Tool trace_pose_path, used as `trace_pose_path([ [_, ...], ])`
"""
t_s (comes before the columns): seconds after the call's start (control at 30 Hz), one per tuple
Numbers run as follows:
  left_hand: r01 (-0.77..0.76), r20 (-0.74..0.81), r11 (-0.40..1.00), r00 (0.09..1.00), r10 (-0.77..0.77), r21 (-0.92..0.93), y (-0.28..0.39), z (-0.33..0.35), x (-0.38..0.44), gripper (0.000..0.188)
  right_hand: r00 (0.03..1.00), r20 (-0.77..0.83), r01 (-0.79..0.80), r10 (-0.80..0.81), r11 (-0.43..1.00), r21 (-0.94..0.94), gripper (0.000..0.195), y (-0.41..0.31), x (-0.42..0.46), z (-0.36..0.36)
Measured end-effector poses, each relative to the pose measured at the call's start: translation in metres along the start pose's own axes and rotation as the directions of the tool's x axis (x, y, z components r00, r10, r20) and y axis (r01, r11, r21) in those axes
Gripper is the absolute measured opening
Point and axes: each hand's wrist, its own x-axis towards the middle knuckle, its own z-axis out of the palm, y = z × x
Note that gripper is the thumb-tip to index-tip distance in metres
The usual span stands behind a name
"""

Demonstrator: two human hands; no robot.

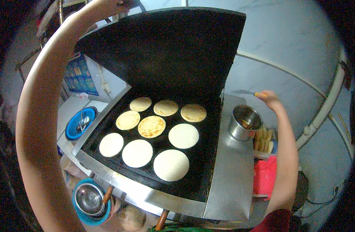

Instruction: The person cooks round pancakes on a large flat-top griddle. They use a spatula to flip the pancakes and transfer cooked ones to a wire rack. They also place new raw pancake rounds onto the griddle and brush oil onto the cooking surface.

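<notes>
With my right hand (269,99) I grip the yellow handle of a metal spatula (245,92), raised over the right side of a large griddle. My left arm reaches up along the left, and my left hand (125,6) is at the top edge beside the raised black griddle lid (166,49); its fingers are hard to make out. On the black griddle plate (195,185) lie several round flatbreads. A browned flatbread (151,126) is in the middle, a pale flatbread (171,165) at the front. Lightly cooked ones are at the back.
A steel pot (245,122) with liquid stands on the metal side shelf (231,174). Beyond it are a tray of long breads (263,140) and a red cloth (263,177). A blue basket (69,127) with utensils is left; a steel bowl (89,198) sits lower left. Wooden handles (162,220) stick out in front.
</notes>
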Motion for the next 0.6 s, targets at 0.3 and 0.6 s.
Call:
trace_pose_path([
  [0.3, -0.050, 0.015, 0.994, 0.999, 0.049, 0.095, -0.003, 0.000, -0.008, 0.026, 0.992, -0.025, 0.122, -0.120, 0.987, 0.100, 0.040, 0.001, 0.011, 0.013],
  [0.6, -0.326, 0.109, 0.945, 0.939, 0.326, -0.012, -0.038, 0.030, -0.098, 0.022, 0.914, -0.403, 0.154, -0.041, 0.955, 0.254, 0.035, 0.028, -0.075, -0.013],
])
